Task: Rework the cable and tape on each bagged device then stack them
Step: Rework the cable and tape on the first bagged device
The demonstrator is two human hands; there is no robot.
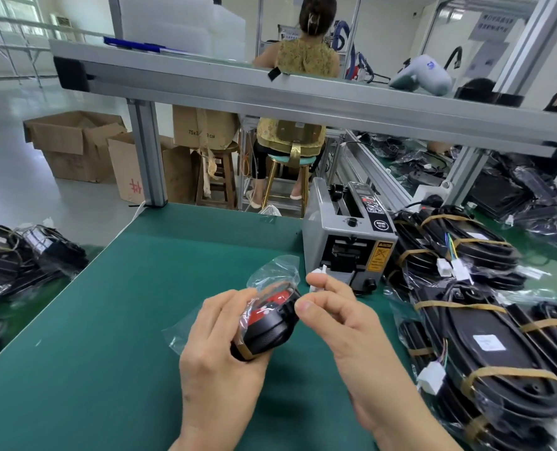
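Green mat [140, 320]: covers the bench, bears everything below. Frame [303, 99]: aluminium rail across the upper view, one post standing at the mat's far left corner. Right stack [485, 336]: black bagged devices, cables bound on with tan tape, white connectors showing, piled along the mat's right side. Left heap [26, 255]: more black bagged units with loose cables, at the mat's left edge. Tape dispenser [348, 242]: grey, at the mat's far edge, just left of the right stack. Left hand [218, 346]: fingers curled round the device, gripping it from the left and below. Right hand [345, 323]: thumb and forefinger pressed together at the device's right edge; what they pinch cannot be made out. Device [267, 323]: black with a red face, in a clear bag, tan tape across its lower end, held above mid-mat between both hands. Connector [319, 275]: white, small, just behind the right fingertips.
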